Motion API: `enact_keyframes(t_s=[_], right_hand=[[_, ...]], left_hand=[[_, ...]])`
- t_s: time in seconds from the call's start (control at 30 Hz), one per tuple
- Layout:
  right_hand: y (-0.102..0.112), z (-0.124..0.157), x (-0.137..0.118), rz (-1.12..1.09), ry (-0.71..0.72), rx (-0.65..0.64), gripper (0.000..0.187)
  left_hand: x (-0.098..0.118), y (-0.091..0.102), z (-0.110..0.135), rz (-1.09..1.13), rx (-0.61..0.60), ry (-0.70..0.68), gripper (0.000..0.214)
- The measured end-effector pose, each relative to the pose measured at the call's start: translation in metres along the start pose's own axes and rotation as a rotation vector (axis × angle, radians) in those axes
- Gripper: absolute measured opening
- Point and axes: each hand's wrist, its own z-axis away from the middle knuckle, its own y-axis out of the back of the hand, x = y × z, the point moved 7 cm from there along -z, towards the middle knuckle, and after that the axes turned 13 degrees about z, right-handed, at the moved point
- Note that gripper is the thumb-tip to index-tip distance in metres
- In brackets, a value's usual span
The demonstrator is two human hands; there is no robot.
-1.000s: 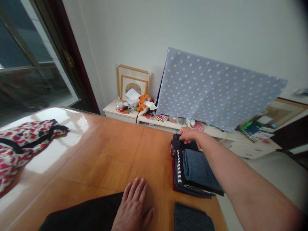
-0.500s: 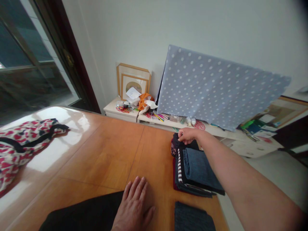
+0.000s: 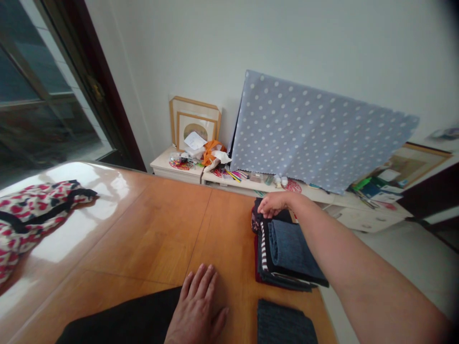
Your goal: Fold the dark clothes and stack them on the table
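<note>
1. A small, bunched piece of dark patterned cloth (image 3: 255, 220) sits at the ten-to-eleven o'clock corner of the stack of folded clothes (image 3: 267, 273), with the view's top taken as twelve.
2. The right hand (image 3: 274, 204) is over that same corner, its fingers bent downward at the black fabric there; whether they pinch it or only press on it, I cannot tell. Its bare forearm reaches in from four o'clock.
3. On top of the stack lies a folded blue-grey denim-like garment (image 3: 291, 246); along the nine o'clock side show an edge of dark-and-white striped cloth (image 3: 264, 249) and, lower, a deep red layer.
4. At six o'clock from the stack, apart from it, is a flat, folded dark blue-grey cloth (image 3: 286, 322).
5. At eight o'clock, the left hand (image 3: 195, 306) lies flat and released, partly over the end of a plain black cloth (image 3: 125, 321), fingers extended on the glossy orange-brown wooden tabletop (image 3: 154, 229).
6. Far off at nine o'clock lies a crumpled cream, red and black patterned garment (image 3: 38, 209).
7. At twelve, beyond the tabletop, hangs a grey-blue sheet with white dots (image 3: 311, 131).
</note>
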Motion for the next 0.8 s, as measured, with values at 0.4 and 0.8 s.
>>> enact_keyframes(t_s=[0.4,0.8], right_hand=[[0.040,0.101,-0.016,-0.370,0.136,0.861,0.037],[-0.261,0.168,-0.105,-0.929,0.148,0.937,0.060]], left_hand=[[-0.004,-0.004,0.002,0.003,-0.008,0.005,0.068],[-0.007,-0.007,0.000,-0.012,-0.044,0.048,0.068]])
